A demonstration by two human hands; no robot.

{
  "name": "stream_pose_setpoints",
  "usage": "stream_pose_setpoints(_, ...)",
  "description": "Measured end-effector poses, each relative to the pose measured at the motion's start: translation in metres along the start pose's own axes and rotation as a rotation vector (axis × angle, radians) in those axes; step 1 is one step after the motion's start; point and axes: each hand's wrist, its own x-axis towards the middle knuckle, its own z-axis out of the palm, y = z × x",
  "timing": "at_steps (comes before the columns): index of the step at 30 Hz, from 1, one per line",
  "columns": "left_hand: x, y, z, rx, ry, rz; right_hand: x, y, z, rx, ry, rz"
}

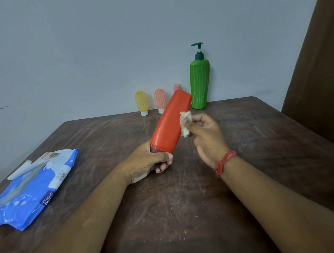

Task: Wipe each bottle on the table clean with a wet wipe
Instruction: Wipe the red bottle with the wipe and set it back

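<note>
My left hand [151,163] grips the cap end of a red-orange bottle [170,122], holding it tilted above the table with its base pointing up and away. My right hand [204,136] pinches a crumpled white wet wipe [186,123] against the bottle's right side. At the table's far edge by the wall stand a tall green pump bottle [199,83], a small yellow bottle [141,102], a small peach bottle [160,100] and a pink one [177,87] partly hidden behind the red-orange bottle.
A blue pack of wet wipes [32,189] lies at the left edge of the dark wooden table [184,201]. A grey wall runs behind the table. A brown curtain [315,64] hangs at the right.
</note>
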Motion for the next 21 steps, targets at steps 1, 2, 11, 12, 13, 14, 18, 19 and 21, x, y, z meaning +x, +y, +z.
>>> stream_pose_setpoints(1,0.000,0.000,-0.001,-0.030,0.014,-0.002,-0.005,0.004,0.001,-0.026,-0.071,0.065)
stream_pose_setpoints(2,-0.001,0.000,-0.003,-0.058,0.024,-0.002,-0.009,0.007,0.003,-0.051,-0.123,0.106)
stream_pose_setpoints(11,0.002,0.001,0.000,0.128,-0.060,-0.007,0.005,-0.013,-0.003,0.339,0.005,-0.017)
stream_pose_setpoints(12,0.001,0.002,-0.001,0.114,-0.049,-0.013,0.001,-0.008,-0.002,0.315,-0.035,0.033)
stream_pose_setpoints(13,0.001,0.002,-0.002,0.099,-0.035,-0.017,-0.002,-0.003,0.000,0.294,-0.068,0.074)
stream_pose_setpoints(14,0.000,0.003,-0.002,0.090,-0.024,-0.017,-0.003,-0.001,0.001,0.282,-0.090,0.096)
stream_pose_setpoints(18,0.000,0.005,0.003,0.142,-0.036,-0.008,0.004,-0.008,-0.002,0.278,-0.015,0.018)
stream_pose_setpoints(19,0.000,0.006,0.005,0.170,-0.046,-0.009,0.007,-0.010,-0.006,0.291,0.042,-0.026)
stream_pose_setpoints(21,0.001,0.007,0.007,0.216,-0.056,-0.018,0.012,-0.014,-0.013,0.205,0.148,-0.141)
